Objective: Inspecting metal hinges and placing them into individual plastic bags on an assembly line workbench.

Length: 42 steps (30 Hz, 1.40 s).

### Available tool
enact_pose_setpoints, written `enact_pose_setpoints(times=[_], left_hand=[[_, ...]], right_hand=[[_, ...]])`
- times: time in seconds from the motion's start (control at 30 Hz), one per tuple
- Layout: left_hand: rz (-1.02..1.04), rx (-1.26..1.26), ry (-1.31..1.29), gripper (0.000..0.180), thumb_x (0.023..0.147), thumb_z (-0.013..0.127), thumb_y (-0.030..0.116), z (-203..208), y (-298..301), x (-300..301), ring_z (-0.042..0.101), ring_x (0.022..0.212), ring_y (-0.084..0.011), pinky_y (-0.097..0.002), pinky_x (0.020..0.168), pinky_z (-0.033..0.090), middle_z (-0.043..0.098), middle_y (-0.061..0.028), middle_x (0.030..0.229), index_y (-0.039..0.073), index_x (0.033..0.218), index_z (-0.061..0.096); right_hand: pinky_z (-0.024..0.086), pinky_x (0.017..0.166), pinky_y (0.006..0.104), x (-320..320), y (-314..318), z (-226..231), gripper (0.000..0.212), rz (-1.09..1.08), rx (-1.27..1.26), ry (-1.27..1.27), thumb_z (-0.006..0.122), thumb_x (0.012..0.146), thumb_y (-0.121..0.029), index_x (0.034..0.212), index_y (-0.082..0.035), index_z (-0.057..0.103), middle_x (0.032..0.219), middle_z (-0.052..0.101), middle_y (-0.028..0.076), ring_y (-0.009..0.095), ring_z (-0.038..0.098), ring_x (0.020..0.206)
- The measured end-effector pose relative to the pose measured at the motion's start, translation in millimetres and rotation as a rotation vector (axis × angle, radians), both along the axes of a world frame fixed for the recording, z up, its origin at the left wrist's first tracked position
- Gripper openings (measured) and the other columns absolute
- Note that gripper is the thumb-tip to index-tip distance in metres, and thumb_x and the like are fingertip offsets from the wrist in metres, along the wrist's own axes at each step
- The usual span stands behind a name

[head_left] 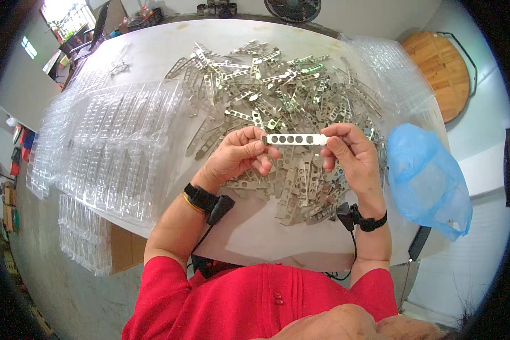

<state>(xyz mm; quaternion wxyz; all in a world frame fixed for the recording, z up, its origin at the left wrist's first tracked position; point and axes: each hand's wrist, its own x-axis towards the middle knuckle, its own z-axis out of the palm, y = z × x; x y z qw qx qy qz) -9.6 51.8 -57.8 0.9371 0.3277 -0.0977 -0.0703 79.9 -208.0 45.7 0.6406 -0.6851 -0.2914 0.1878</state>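
A flat metal bracket (296,139) with a row of round holes is stretched level between my two hands. My left hand (243,152) pinches its left end between thumb and fingers. At the other end, my right hand (351,154) grips it the same way. Beneath and beyond both hands spreads a loose heap of similar metal brackets (289,192), lying at all angles on the white table (255,238). Black straps with small boxes sit on both my wrists.
Stacked clear plastic trays (124,130) cover the table's left side, with more clear trays (391,73) at the far right. A crumpled blue plastic bag (425,175) lies at the right edge. Behind the table stand a fan (293,8) and a round wooden board (439,73).
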Motion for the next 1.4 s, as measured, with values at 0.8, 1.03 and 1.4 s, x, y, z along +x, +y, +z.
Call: enact_pose_setpoints(times=[0.8, 1.03, 1.4], left_hand=[[0.151, 0.060, 0.118, 0.010, 0.102, 0.056, 0.009, 3.7, -3.3, -2.9, 0.074, 0.082, -0.0193, -0.0286, 0.068, 0.063, 0.070, -0.0208, 0.112, 0.007, 0.112, 0.056], [0.148, 0.076, 0.131, 0.010, 0.102, 0.054, 0.008, 4.6, 0.9, -4.7, 0.074, 0.089, -0.0221, -0.0319, 0.073, 0.063, 0.069, -0.0244, 0.113, 0.006, 0.111, 0.060], [0.122, 0.102, 0.057, 0.015, 0.105, 0.049, 0.008, -9.9, 3.5, 4.8, 0.074, 0.089, -0.0215, -0.0297, 0.071, 0.063, 0.069, -0.0261, 0.114, 0.004, 0.118, 0.056]], right_hand=[[0.048, 0.059, 0.0215, 0.8, 1.0, 2.9, 0.025, -0.074, -0.022, -0.166, 0.058, 0.104, -0.023, 0.123, -0.006, 0.061, 0.087, 0.064, 0.002, 0.006, 0.058, 0.067], [0.049, 0.069, 0.0243, -35.2, -26.0, 43.7, 0.015, 0.079, 0.261, -0.455, 0.068, 0.095, -0.013, 0.106, -0.005, 0.071, 0.092, 0.065, 0.004, 0.012, 0.061, 0.079], [0.052, 0.051, 0.0285, -71.6, -24.0, 59.8, 0.054, 0.525, 0.714, -0.232, 0.069, 0.086, 0.010, 0.108, -0.040, 0.071, 0.090, 0.067, 0.011, 0.018, 0.062, 0.063]])
